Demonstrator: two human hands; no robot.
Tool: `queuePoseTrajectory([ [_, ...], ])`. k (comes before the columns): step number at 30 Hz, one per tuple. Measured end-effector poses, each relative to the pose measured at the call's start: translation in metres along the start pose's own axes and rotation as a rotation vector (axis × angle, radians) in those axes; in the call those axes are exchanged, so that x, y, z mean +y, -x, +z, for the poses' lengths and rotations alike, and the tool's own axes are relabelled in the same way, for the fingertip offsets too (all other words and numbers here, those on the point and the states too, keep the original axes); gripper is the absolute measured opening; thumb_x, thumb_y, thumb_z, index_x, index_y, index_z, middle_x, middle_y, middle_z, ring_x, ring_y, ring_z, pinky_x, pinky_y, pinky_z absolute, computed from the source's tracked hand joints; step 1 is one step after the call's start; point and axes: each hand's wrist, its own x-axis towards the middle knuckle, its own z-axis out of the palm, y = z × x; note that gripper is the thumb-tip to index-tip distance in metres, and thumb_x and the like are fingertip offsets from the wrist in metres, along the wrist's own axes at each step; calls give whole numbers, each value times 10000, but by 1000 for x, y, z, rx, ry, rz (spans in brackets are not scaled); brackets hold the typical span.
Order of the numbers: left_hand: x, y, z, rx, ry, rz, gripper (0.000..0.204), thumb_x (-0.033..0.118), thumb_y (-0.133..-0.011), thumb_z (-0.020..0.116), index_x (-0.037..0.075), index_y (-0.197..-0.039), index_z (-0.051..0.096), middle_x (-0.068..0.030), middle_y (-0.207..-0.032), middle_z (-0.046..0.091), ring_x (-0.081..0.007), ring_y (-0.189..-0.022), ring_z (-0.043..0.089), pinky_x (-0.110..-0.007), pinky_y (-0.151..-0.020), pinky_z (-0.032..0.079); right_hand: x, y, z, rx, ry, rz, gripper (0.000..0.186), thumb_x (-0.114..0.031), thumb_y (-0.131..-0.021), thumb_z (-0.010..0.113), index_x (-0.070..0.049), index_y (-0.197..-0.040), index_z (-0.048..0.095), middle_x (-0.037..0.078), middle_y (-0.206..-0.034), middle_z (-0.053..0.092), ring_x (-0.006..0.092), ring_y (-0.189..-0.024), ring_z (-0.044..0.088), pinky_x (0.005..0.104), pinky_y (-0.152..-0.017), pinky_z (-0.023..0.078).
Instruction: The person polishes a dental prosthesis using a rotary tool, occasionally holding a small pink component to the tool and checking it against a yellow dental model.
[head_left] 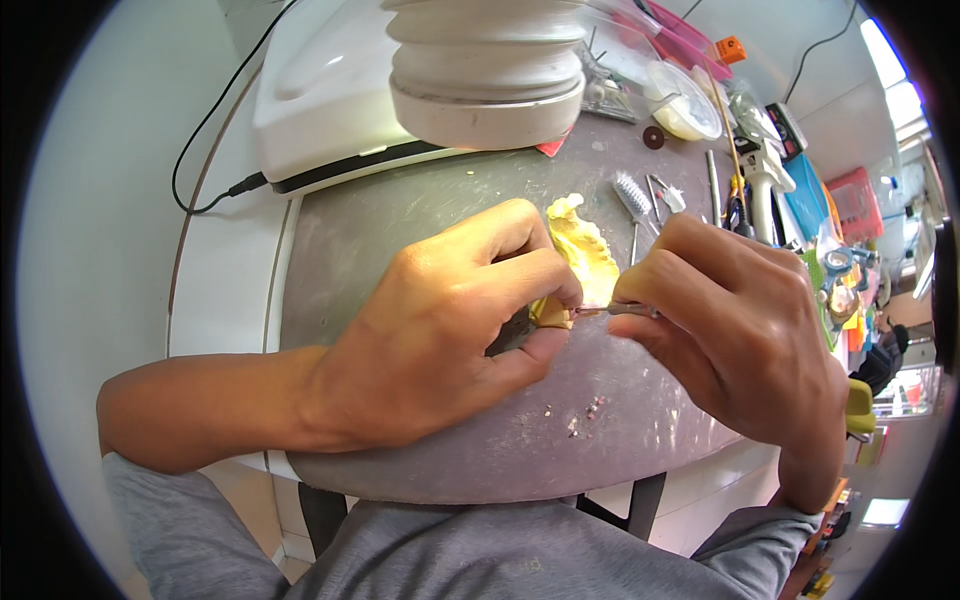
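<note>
Head view: grey table [450, 470] with pale crumbs [592, 407]
Left hand [450, 320]: grip narrow, holding a yellow piece [549, 314]
Right hand [735, 325]: grip pinched on a slim metal tool [634, 310], its tip at the piece
Yellow piece: between the hands, by a ragged yellow mass [585, 250]; whether joined, unclear

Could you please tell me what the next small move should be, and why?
A light stroke of the thin tool by the right hand seems sensible: its tip appears to meet the small yellow piece pinched in the left hand.

Tabletop [350, 240] passable far-left; hose [487, 70] (ribbed) ahead.
</note>
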Motion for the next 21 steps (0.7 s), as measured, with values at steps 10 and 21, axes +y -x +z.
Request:
queuePoseTrajectory([
  [10,4,-4,-1,-18,10,2,243,-14,-643,723,23,-877,665,-65,-842,548,-164,-715,563,-275,-603,445,13,4,5,39,-65,-106,230,-255,-800,690,-51,-814,585,72,-758,524,227,-594,535,348,-505,424],
  [21,5,-5,-3,-64,1,-22,265,-24,-671,721,36,-922,663,-66,-875,549,-141,-734,578,-246,-598,457,2,3,-5,52,-81,76,265,-239,-754,734,-43,-728,558,47,-588,512,216,-487,533,328,-449,403],
])
